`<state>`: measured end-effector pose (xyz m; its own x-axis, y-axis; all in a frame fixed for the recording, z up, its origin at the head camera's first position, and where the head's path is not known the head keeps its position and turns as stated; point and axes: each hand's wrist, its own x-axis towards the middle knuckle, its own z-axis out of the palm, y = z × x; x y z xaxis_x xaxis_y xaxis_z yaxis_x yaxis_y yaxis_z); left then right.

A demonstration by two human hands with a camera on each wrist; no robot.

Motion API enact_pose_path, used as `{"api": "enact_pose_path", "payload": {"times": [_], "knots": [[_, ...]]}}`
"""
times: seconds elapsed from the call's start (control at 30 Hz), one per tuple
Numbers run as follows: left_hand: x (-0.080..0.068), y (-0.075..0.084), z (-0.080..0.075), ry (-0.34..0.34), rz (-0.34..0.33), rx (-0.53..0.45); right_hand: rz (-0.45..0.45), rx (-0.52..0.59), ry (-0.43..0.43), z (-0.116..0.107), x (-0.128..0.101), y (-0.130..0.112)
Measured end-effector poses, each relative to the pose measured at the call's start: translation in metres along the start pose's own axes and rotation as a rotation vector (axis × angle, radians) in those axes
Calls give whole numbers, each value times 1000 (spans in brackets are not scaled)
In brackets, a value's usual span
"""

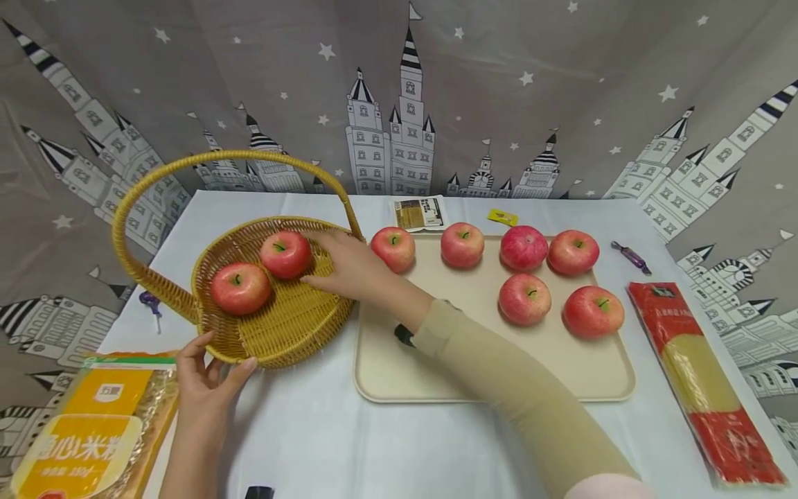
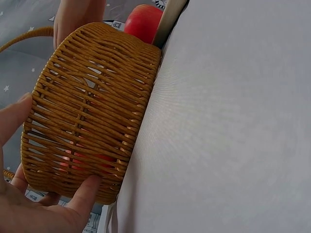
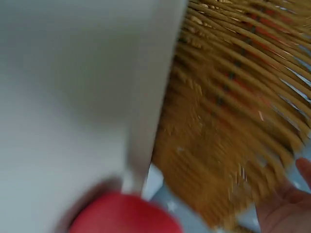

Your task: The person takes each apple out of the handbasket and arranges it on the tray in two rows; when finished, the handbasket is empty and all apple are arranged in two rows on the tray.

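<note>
A yellow wicker basket (image 1: 293, 326) with a tall arched handle stands on the left. Two red apples lie inside, a left apple (image 1: 240, 288) and a right apple (image 1: 285, 254). My left hand (image 1: 206, 378) holds the basket's near rim, its thumb (image 2: 86, 194) against the woven outer wall. Reaching over the right side of the basket, my right hand (image 1: 339, 263) has its fingers and thumb spread apart beside the right apple. A gap shows between finger and thumb; whether the fingertips touch the apple, I cannot tell. The right wrist view is blurred.
Right of the basket, a beige tray (image 1: 436, 388) bears several apples (image 1: 525, 299). Noodle packages lie at both sides, a yellow bag (image 1: 93, 423) and a red packet (image 1: 704, 381). Small sachets (image 1: 419, 213) and wrapped sweets (image 1: 631, 258) lie around the white tabletop's edges.
</note>
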<state>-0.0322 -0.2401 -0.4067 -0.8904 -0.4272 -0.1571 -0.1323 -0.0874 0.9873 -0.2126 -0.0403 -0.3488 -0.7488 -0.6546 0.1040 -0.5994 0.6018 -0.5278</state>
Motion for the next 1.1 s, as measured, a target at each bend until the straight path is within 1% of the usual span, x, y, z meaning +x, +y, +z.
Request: {"api": "enact_pose_path", "payload": {"times": [0.07, 0.13, 0.23, 0.3, 0.4, 0.47, 0.53, 0.6, 0.7, 0.8, 0.87, 0.97, 1.03, 1.1], "knots": [[-1, 1, -1, -3, -4, 5, 46, 8, -28, 12, 21, -6], [-2, 1, -1, -4, -9, 12, 110, 43, -46, 22, 39, -8], [-2, 0, 0, -10, -18, 10, 195, 64, -73, 34, 59, -10], [-2, 0, 0, -7, -24, 14, 231, 34, -85, 41, 69, -12], [-1, 0, 0, 0, -28, 19, 247, -44, -84, 48, 76, -15], [0, 0, 0, 5, -28, 24, 235, -81, -63, 49, 76, -15], [0, 0, -1, 2, -21, 13, 206, -86, -35, 47, 72, -15], [-1, 0, -2, 4, -11, 4, 155, -72, -13, 41, 64, -16], [-3, -1, -3, -3, 9, -20, 53, -32, 33, 23, 40, -19], [-4, 0, -3, -15, 29, -34, -40, 16, 82, -4, 5, -23], [-3, 0, -2, -18, 26, -32, -64, 53, 109, -25, -23, -22], [-2, 1, -2, -20, 18, -30, -45, 97, 137, -52, -66, -11], [-1, 2, -2, -19, 11, -22, -6, 90, 161, -65, -90, 3], [-1, 2, -2, -23, 8, -22, 57, 82, 164, -72, -109, 23]]}}
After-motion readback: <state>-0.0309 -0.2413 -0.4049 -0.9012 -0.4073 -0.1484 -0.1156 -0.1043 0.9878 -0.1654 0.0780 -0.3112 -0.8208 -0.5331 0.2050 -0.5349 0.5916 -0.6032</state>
